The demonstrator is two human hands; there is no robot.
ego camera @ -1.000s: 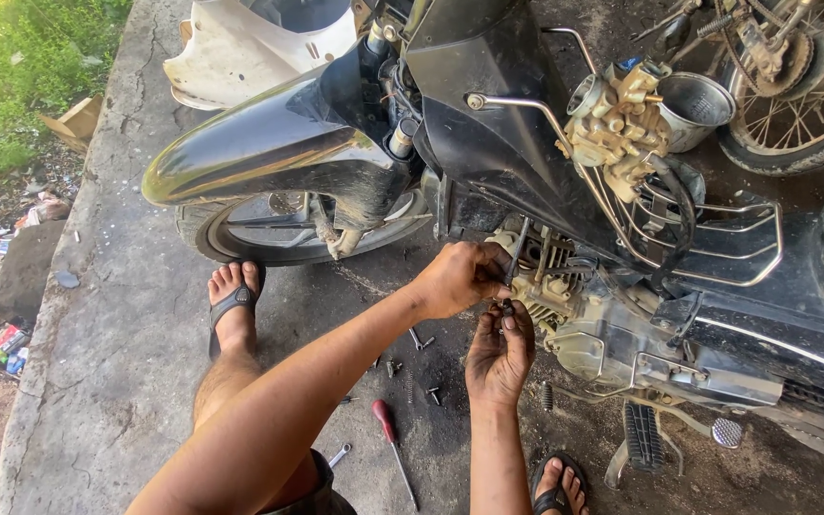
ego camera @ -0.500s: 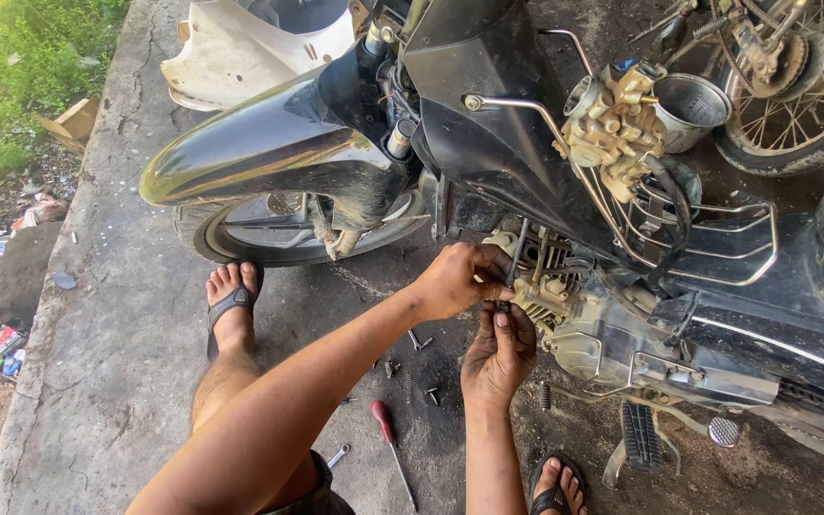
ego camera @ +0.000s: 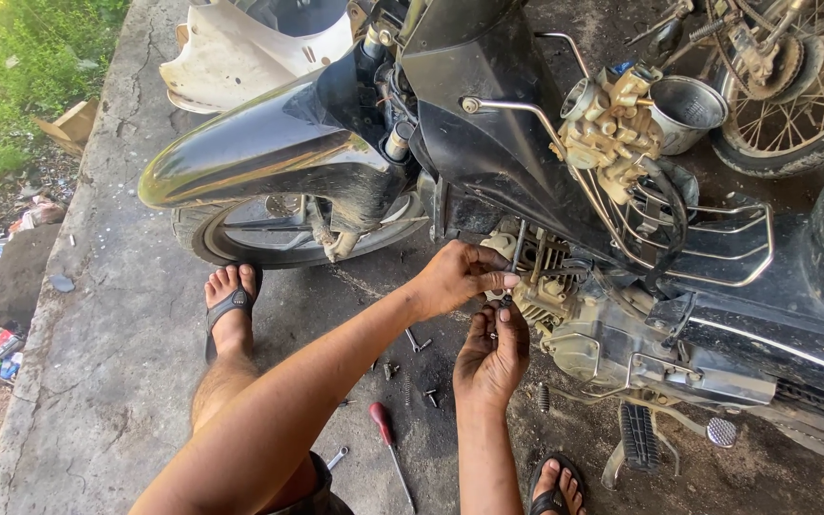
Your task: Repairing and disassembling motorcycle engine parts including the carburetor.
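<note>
Both hands at the engine cylinder [ego camera: 541,277] of the motorcycle [ego camera: 526,162]. Left hand [ego camera: 460,277] grip pinched on something small, too tiny to tell; right hand [ego camera: 493,348] cupped open just below. Risk: part slips, drops among loose bolts [ego camera: 412,355] on the floor beneath the grip.

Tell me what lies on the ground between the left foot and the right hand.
In the head view, loose bolts lie on concrete between left foot and right hand.

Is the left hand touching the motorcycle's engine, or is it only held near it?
Cannot tell. In the head view the left hand has its fingertips right at the engine, but the contact point is hidden by the fingers themselves.
</note>
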